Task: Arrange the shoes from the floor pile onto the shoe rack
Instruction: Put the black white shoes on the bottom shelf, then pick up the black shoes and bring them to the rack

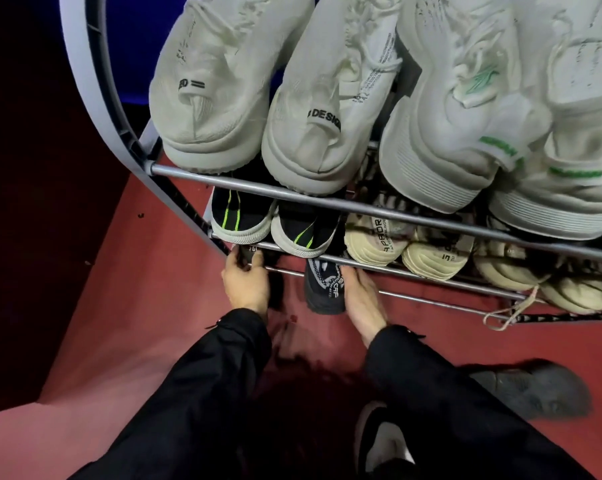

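A grey metal shoe rack (327,199) fills the upper view. Its top tier carries several white sneakers (216,91), heels toward me. The middle tier holds a black pair with green stripes (238,216) and several beige shoes (372,237). At the lowest tier my left hand (245,284) grips a black shoe (249,252) that is mostly hidden under the bar. My right hand (360,294) holds a second black shoe with white lettering (323,289) by its heel, its toe pushed under the bottom rail.
The floor is red (119,306). A dark grey shoe (535,389) lies on it at the lower right, and a black and white shoe (382,441) sits by my right sleeve. A loose lace (507,310) hangs from the rack's lower right.
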Available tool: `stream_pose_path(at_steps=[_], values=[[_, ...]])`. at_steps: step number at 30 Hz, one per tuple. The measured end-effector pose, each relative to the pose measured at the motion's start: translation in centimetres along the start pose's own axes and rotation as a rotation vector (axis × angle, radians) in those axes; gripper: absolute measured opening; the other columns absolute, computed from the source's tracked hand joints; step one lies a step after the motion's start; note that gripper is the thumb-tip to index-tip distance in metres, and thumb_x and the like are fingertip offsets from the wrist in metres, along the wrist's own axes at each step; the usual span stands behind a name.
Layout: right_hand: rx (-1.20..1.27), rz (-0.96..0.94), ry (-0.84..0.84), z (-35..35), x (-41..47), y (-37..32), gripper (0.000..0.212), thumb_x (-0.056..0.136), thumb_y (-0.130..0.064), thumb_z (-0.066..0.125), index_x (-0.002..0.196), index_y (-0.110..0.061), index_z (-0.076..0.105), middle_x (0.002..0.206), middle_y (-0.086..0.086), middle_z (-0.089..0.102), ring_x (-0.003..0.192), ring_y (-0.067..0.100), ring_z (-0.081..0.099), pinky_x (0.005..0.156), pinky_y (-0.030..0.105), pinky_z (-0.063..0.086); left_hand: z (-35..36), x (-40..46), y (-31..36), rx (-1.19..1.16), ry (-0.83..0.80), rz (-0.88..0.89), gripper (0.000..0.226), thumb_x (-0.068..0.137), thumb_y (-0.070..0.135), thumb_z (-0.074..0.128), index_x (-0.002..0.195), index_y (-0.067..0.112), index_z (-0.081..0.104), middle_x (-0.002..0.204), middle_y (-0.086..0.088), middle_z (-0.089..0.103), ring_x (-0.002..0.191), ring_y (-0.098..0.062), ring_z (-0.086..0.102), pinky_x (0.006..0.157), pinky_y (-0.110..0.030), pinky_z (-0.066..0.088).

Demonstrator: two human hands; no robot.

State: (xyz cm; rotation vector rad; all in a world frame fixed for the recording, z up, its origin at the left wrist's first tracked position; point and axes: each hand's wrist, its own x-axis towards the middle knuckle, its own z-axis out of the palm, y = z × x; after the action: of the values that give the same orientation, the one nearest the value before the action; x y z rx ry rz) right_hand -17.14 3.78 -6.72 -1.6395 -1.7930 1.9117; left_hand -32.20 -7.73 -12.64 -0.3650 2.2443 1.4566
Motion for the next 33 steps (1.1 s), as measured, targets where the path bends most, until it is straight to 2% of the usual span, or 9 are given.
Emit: stream_pose_path(at_steps=[3, 8, 14, 18, 21, 24, 26, 29, 33], values=[[0.060, -0.042, 0.065, 2.0, 0.7, -1.1, 0.047, 0.106, -0.043, 0.046, 0.142, -0.016, 0.057, 0.140, -0.003, 0.055, 0.127, 0.011, 0.049, 0.104, 0.023, 0.034, -0.6, -1.5, 0.5, -0.057, -0.077, 0.018, 0.073, 0.075, 0.040, 0.060, 0.143, 0.018, 0.048, 0.135, -0.006, 0.057, 0.109, -0.011, 0.059, 0.110, -0.041, 0.044], [-0.018, -0.113, 0.181, 4.1, 2.0, -2.8, 0.038, 0.107, -0.015, 0.046, 0.141, -0.002, 0.055, 0.151, 0.013, 0.051, 0.138, 0.023, 0.046, 0.112, 0.028, 0.032, -1.2, -2.6, 0.7, -0.072, -0.181, 0.033, 0.065, 0.087, 0.019, 0.062, 0.149, 0.015, 0.040, 0.141, -0.005, 0.055, 0.122, -0.016, 0.058, 0.112, -0.042, 0.042], [-0.318, -0.089, 0.159, 5.3, 3.2, -3.2, 0.031, 0.104, -0.015, 0.050, 0.126, 0.000, 0.066, 0.133, 0.024, 0.064, 0.126, 0.040, 0.057, 0.100, 0.041, 0.042, -2.3, -3.1, 0.0, -0.051, -0.248, 0.018, 0.070, 0.076, 0.031, 0.059, 0.144, 0.020, 0.045, 0.138, -0.001, 0.058, 0.123, -0.019, 0.060, 0.110, -0.044, 0.044], [-0.301, -0.123, 0.214, 5.1, 3.1, -3.1, 0.028, 0.103, -0.014, 0.051, 0.119, 0.004, 0.066, 0.128, 0.026, 0.065, 0.122, 0.042, 0.059, 0.098, 0.041, 0.043, -2.4, -3.6, -0.2, -0.025, -0.245, 0.023, 0.057, 0.075, 0.031, 0.056, 0.131, 0.022, 0.053, 0.133, -0.005, 0.059, 0.119, -0.023, 0.061, 0.109, -0.044, 0.045], [-0.258, -0.078, 0.109, 4.8, 2.8, -3.2, 0.031, 0.105, -0.020, 0.049, 0.124, -0.001, 0.065, 0.135, 0.021, 0.064, 0.127, 0.039, 0.056, 0.098, 0.035, 0.041, -2.1, -4.0, -0.6, 0.015, -0.248, 0.033, 0.040, 0.075, 0.029, 0.056, 0.115, 0.023, 0.058, 0.122, -0.007, 0.065, 0.112, -0.023, 0.065, 0.106, -0.045, 0.048], [-0.217, -0.048, 0.019, 4.1, 2.1, -3.4, 0.040, 0.105, -0.032, 0.049, 0.138, -0.011, 0.060, 0.145, 0.011, 0.059, 0.135, 0.032, 0.051, 0.104, 0.034, 0.040, -1.8, -5.0, -0.8, 0.069, -0.266, 0.054, 0.023, 0.078, 0.028, 0.055, 0.099, 0.020, 0.063, 0.102, -0.007, 0.074, 0.094, -0.026, 0.070, 0.093, -0.048, 0.055], [-0.115, -0.046, 0.064, 3.0, 1.4, -2.7, 0.041, 0.100, -0.037, 0.056, 0.133, -0.014, 0.064, 0.134, 0.005, 0.065, 0.128, 0.029, 0.058, 0.105, 0.035, 0.044, -1.5, -6.4, -0.6, 0.089, -0.304, 0.070, 0.014, 0.085, 0.018, 0.054, 0.094, 0.014, 0.064, 0.086, -0.004, 0.071, 0.073, -0.024, 0.064, 0.075, -0.040, 0.058], [-0.028, -0.007, 0.007, -0.2, -0.6, -0.2, 0.019, 0.101, -0.027, 0.056, 0.113, -0.017, 0.067, 0.107, 0.006, 0.070, 0.093, 0.023, 0.069, 0.086, 0.036, 0.053, -0.6, -8.9, -0.2, 0.084, -0.405, 0.076, 0.012, 0.093, 0.003, 0.051, 0.091, 0.010, 0.060, 0.070, -0.003, 0.060, 0.060, -0.018, 0.052, 0.057, -0.024, 0.046], [-0.020, -0.044, 0.047, -6.5, -5.1, 4.6, 0.016, 0.103, -0.014, 0.050, 0.104, -0.016, 0.066, 0.089, 0.003, 0.070, 0.069, 0.012, 0.063, 0.062, 0.018, 0.050, 1.3, -12.6, -0.3, 0.120, -0.521, 0.110, 0.017, 0.096, 0.000, 0.049, 0.088, 0.011, 0.060, 0.068, -0.001, 0.057, 0.052, -0.008, 0.050, 0.048, -0.016, 0.041]])
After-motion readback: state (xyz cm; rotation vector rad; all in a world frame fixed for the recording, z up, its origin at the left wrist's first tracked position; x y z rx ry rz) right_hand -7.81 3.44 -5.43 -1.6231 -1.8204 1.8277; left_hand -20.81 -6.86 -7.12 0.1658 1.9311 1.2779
